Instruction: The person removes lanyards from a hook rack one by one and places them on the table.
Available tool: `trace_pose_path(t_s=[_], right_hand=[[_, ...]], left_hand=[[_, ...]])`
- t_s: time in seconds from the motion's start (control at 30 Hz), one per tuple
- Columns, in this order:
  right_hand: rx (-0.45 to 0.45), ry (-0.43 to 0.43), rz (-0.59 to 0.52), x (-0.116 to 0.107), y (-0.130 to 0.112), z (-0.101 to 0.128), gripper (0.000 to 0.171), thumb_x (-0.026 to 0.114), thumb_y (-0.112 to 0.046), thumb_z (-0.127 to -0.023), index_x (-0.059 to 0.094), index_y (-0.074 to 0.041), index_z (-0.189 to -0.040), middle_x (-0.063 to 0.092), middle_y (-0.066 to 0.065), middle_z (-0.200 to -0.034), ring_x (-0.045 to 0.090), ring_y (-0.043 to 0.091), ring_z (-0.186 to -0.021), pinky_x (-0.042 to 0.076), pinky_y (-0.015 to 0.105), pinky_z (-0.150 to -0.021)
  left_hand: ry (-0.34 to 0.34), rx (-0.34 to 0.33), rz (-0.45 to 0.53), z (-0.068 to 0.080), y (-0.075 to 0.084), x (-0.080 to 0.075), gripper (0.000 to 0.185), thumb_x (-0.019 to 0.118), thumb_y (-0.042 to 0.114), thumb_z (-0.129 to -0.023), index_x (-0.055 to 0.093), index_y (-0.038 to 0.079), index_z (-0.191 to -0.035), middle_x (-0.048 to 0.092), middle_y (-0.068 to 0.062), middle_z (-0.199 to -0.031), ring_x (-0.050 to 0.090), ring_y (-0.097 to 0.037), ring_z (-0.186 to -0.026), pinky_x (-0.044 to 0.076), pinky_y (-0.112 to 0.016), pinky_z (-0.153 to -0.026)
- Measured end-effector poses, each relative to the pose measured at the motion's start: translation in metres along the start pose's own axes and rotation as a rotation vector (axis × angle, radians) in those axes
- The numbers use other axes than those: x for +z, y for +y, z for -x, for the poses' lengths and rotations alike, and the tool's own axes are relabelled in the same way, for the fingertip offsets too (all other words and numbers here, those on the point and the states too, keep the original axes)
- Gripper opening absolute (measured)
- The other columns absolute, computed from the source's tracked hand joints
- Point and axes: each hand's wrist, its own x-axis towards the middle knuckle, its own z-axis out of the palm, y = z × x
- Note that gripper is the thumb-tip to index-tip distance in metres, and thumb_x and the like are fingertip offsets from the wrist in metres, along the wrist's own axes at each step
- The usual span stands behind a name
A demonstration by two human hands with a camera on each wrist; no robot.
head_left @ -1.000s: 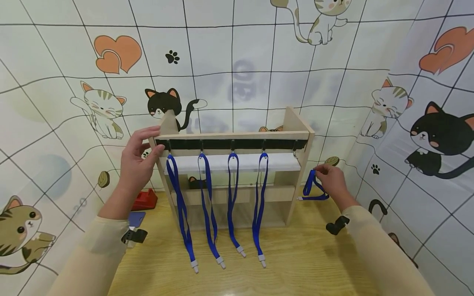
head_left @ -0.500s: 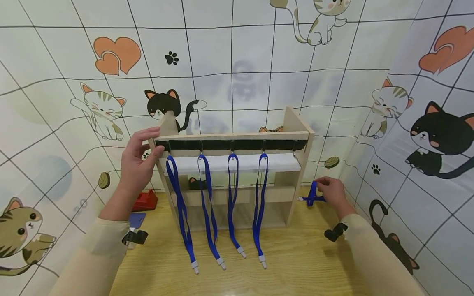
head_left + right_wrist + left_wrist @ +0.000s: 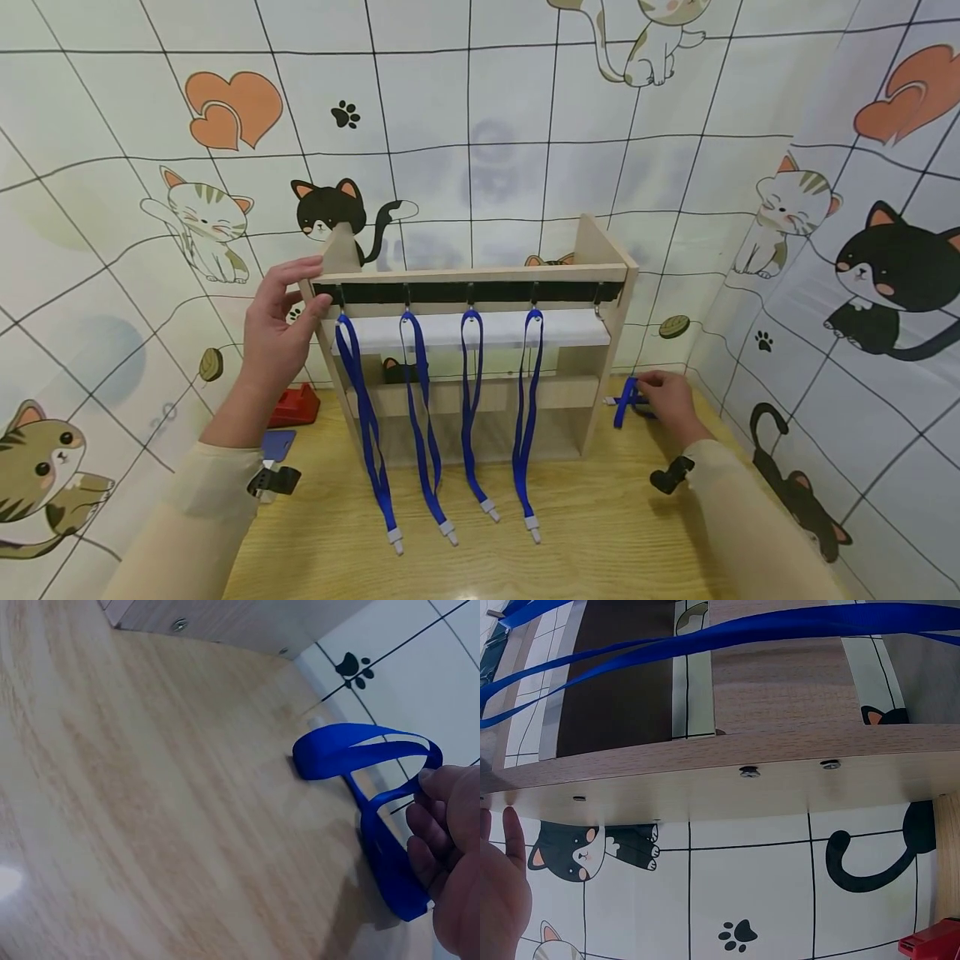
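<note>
A small wooden shelf (image 3: 480, 275) has a black strip with several metal hooks across its top front. Blue lanyards (image 3: 367, 433) with white clips hang from most of these hooks; the rightmost hook (image 3: 597, 310) carries none. My left hand (image 3: 281, 312) holds the shelf's upper left corner, thumb at the front edge. Fingers (image 3: 514, 832) touch the outer side panel in the left wrist view. Right of the shelf, my right hand (image 3: 670, 402) pinches a looped blue lanyard (image 3: 337, 750) between thumb and fingers, low over the table. Part of its loops is hidden behind the hand.
A red tape dispenser (image 3: 294, 406) and a flat blue item (image 3: 277, 444) lie left of the shelf on the wood-grain table (image 3: 585, 558). Close behind and at both sides stand walls covered with cat-print sheet (image 3: 510, 100).
My right hand has lowered toward the table with the lanyard, and its loops have drawn closer together. My left hand stays at the shelf's corner.
</note>
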Motion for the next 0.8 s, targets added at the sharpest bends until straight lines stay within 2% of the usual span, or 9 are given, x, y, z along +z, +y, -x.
trace_pose_path(t_s=[0.17, 0.43, 0.63, 0.8], right_hand=[[-0.019, -0.021, -0.006, 0.005, 0.006, 0.001, 0.021, 0.069, -0.01, -0.109, 0.078, 0.005, -0.122, 0.076, 0.022, -0.115, 0.073, 0.028, -0.097, 0.056, 0.025, -0.071], [-0.041, 0.009, 0.07, 0.015, 0.007, 0.005, 0.018, 0.073, -0.013, -0.107, 0.08, 0.003, -0.114, 0.079, 0.021, -0.113, 0.07, 0.039, -0.107, 0.055, 0.052, -0.093], [-0.061, 0.003, 0.083, 0.017, 0.008, 0.008, 0.02, 0.071, -0.013, -0.108, 0.08, 0.004, -0.115, 0.079, 0.022, -0.112, 0.071, 0.043, -0.108, 0.056, 0.058, -0.095], [-0.053, 0.009, 0.092, 0.018, 0.007, 0.009, 0.022, 0.071, -0.014, -0.109, 0.08, 0.004, -0.117, 0.078, 0.023, -0.114, 0.07, 0.044, -0.109, 0.056, 0.058, -0.095]], left_hand=[[-0.003, -0.003, -0.008, 0.0, 0.004, 0.001, 0.042, 0.073, -0.007, -0.102, 0.066, 0.003, -0.143, 0.064, -0.008, -0.154, 0.054, -0.018, -0.146, 0.049, -0.025, -0.107], [-0.002, -0.002, -0.01, 0.0, 0.003, 0.001, 0.043, 0.073, -0.007, -0.102, 0.066, 0.003, -0.143, 0.063, -0.009, -0.154, 0.054, -0.017, -0.145, 0.049, -0.025, -0.107], [-0.004, -0.001, -0.002, 0.0, 0.002, 0.002, 0.043, 0.073, -0.008, -0.102, 0.065, 0.002, -0.143, 0.063, -0.01, -0.154, 0.054, -0.017, -0.146, 0.049, -0.025, -0.107], [0.004, 0.007, -0.003, 0.0, -0.001, 0.001, 0.044, 0.073, -0.01, -0.101, 0.065, 0.001, -0.142, 0.063, -0.012, -0.154, 0.055, -0.017, -0.145, 0.049, -0.025, -0.106]])
